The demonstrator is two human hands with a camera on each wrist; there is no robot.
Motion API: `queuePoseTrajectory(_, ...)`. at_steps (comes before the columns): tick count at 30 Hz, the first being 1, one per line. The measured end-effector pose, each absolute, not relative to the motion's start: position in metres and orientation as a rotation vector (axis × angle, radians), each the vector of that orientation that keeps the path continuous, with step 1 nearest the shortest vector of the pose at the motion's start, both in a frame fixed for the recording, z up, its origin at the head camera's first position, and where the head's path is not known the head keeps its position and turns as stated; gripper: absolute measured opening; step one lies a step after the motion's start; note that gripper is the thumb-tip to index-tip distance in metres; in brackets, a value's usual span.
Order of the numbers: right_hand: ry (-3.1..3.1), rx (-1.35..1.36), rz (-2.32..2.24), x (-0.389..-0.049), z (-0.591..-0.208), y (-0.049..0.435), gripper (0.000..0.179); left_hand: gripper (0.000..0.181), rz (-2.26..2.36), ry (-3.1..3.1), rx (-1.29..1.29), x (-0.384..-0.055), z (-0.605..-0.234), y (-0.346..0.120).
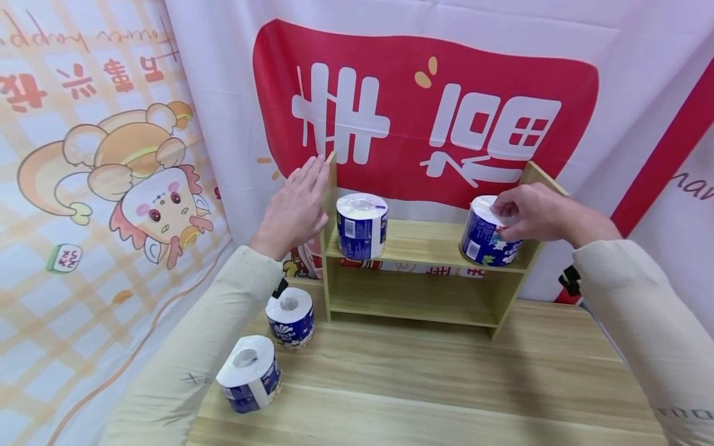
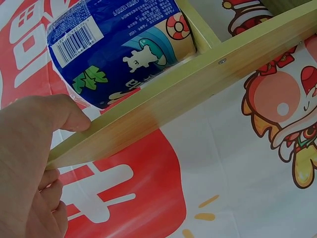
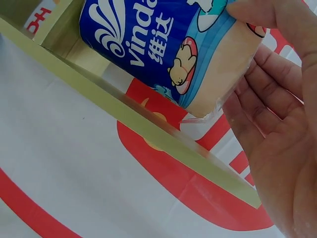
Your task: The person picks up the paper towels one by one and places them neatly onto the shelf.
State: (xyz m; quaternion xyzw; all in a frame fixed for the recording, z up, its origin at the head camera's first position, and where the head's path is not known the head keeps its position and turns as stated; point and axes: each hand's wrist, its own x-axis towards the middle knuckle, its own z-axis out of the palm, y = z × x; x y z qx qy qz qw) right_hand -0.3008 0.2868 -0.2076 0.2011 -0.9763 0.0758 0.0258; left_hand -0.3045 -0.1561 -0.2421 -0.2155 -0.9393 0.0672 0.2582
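Observation:
A small two-tier wooden shelf stands at the back of the table. My left hand grips the top of its left side panel, thumb on the inner face and fingers on the outer. Just inside that panel, a blue-wrapped toilet paper roll stands upright on the upper board. At the right end of the same board, my right hand pinches a second toilet paper roll by its upper edge. In the right wrist view, this roll shows its Vinda label beside the right side panel.
Two more toilet paper rolls, a nearer one and a farther one, stand on the wooden table at left, beside my left sleeve. A printed cloth hangs right behind the shelf, with another along the left side.

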Motion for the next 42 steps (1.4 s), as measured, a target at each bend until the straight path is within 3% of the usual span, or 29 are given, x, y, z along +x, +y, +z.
queuePoseTrajectory(42,-3.030,0.593,0.254,-0.3054,-0.2134,0.2870,0.059,0.088,0.128,-2.549,-0.593,-0.3067,-0.2425,-0.1559)
